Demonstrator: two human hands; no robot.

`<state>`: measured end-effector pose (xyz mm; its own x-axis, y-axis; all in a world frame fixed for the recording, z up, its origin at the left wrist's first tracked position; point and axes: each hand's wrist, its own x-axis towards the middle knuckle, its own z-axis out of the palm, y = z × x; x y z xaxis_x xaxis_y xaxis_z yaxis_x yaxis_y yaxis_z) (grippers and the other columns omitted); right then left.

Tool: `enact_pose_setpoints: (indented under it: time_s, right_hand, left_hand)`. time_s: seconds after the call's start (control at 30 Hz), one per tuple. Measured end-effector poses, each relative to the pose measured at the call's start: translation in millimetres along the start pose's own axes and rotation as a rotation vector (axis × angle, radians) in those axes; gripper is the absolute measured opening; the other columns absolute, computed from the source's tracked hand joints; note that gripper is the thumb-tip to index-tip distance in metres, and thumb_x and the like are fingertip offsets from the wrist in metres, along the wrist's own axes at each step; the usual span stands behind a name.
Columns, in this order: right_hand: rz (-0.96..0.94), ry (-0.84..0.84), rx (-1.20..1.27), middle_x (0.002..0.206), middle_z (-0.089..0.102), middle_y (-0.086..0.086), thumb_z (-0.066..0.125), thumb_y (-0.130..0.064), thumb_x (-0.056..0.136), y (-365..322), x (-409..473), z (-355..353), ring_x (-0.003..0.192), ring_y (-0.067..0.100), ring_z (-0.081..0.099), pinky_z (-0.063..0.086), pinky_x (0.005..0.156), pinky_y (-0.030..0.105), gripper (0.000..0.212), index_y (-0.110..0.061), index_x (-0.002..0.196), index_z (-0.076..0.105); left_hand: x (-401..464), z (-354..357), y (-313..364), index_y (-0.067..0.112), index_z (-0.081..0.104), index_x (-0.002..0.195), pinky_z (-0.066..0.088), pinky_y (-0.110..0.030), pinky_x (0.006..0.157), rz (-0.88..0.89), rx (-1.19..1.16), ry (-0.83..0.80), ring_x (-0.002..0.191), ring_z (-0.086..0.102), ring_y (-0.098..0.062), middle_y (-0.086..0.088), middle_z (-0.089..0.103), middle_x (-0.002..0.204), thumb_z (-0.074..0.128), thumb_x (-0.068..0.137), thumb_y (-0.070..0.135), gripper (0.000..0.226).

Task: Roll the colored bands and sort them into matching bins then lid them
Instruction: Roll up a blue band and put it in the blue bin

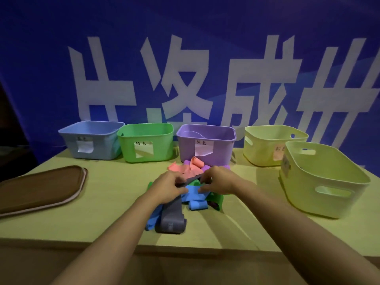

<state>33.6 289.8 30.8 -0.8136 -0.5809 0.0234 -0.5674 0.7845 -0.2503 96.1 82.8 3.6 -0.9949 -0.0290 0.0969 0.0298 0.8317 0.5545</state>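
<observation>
Both forearms are stretched out over the table (102, 202) to a heap of loose bands. One end of the grey band (171, 215) is pinched between the curled fingers of the left hand (167, 189) and the right hand (219, 181), while its free loop lies toward the near edge beside the blue band (192, 194). The band is judged light, limp and stretchy, so it is best gripped at the very end and rolled tightly. Behind, the purple bin (206, 144) stands unlidded.
</observation>
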Motion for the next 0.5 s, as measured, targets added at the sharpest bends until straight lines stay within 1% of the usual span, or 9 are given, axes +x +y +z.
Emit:
enact_pose_setpoints:
  time_s: [0.07,0.13,0.23,0.3,0.33,0.37,0.4,0.47,0.5]
  right_hand:
    - [-0.001,-0.017,-0.035,0.096,0.075,-0.006,0.08,-0.044,0.084,0,4,5,0.085,0.017,0.063,0.055,0.076,0.036,0.025,-0.023,0.096,0.078]
    - [-0.014,0.009,0.04,0.087,0.073,-0.006,0.081,-0.039,0.085,0,6,4,0.081,0.018,0.063,0.055,0.076,0.038,0.017,-0.023,0.084,0.075]
    - [-0.016,0.041,0.169,0.09,0.074,0.0,0.076,-0.037,0.091,-8,5,-7,0.086,0.021,0.065,0.052,0.08,0.037,0.021,-0.017,0.086,0.073]
    - [-0.022,0.103,0.2,0.088,0.072,0.002,0.07,-0.038,0.095,-16,6,-15,0.083,0.021,0.063,0.048,0.075,0.036,0.024,-0.017,0.084,0.069]
    - [-0.023,0.144,0.236,0.086,0.071,0.001,0.069,-0.039,0.096,-21,7,-18,0.08,0.02,0.063,0.048,0.074,0.035,0.025,-0.018,0.083,0.069]
    - [-0.02,0.181,0.306,0.085,0.071,0.001,0.068,-0.04,0.096,-26,8,-22,0.078,0.017,0.064,0.05,0.074,0.034,0.027,-0.016,0.085,0.07]
    - [-0.012,0.207,0.403,0.085,0.072,0.0,0.069,-0.039,0.096,-30,8,-26,0.076,0.014,0.064,0.052,0.074,0.031,0.027,-0.013,0.088,0.072]
    - [0.01,0.212,0.652,0.084,0.071,0.001,0.071,-0.033,0.096,-40,4,-36,0.07,0.008,0.064,0.053,0.067,0.024,0.025,-0.008,0.095,0.073]
    - [0.017,0.201,0.785,0.084,0.071,0.004,0.071,-0.031,0.096,-45,2,-40,0.069,0.01,0.065,0.054,0.063,0.024,0.026,-0.006,0.101,0.072]
  left_hand:
    - [-2,2,-5,0.018,0.073,0.119,0.046,-0.021,0.09,0.021,-0.029,-0.033,0.103,0.064,-0.011,0.002,0.071,0.119,0.084,0.085,0.027,0.037]
    - [-4,3,-7,0.019,0.07,0.126,0.041,-0.016,0.089,0.052,-0.058,-0.052,0.103,0.058,-0.006,0.004,0.068,0.124,0.083,0.085,0.028,0.045]
    - [-3,1,-7,0.025,0.059,0.14,0.039,-0.019,0.095,0.104,-0.092,-0.081,0.112,0.054,-0.006,0.008,0.059,0.132,0.085,0.082,0.03,0.064]
    - [-3,-1,-7,0.029,0.053,0.146,0.04,-0.023,0.1,0.138,-0.088,-0.088,0.119,0.053,-0.009,0.007,0.054,0.138,0.085,0.08,0.034,0.074]
    - [-2,-1,-6,0.029,0.054,0.145,0.042,-0.026,0.102,0.152,-0.104,-0.074,0.122,0.053,-0.009,0.006,0.055,0.138,0.085,0.08,0.037,0.072]
    - [-2,-2,-4,0.027,0.057,0.141,0.043,-0.029,0.102,0.165,-0.138,-0.043,0.122,0.053,-0.008,0.005,0.059,0.136,0.082,0.083,0.038,0.064]
    - [-1,-3,-2,0.024,0.063,0.133,0.045,-0.032,0.099,0.169,-0.165,0.001,0.118,0.053,-0.006,0.003,0.064,0.13,0.078,0.088,0.037,0.049]
    - [0,-9,4,0.025,0.07,0.114,0.048,-0.035,0.085,0.157,-0.213,0.127,0.102,0.061,-0.012,-0.001,0.071,0.109,0.068,0.097,0.034,0.019]
    - [-1,-14,9,0.027,0.07,0.107,0.048,-0.033,0.076,0.139,-0.259,0.177,0.089,0.062,-0.014,0.0,0.072,0.097,0.064,0.1,0.035,0.013]
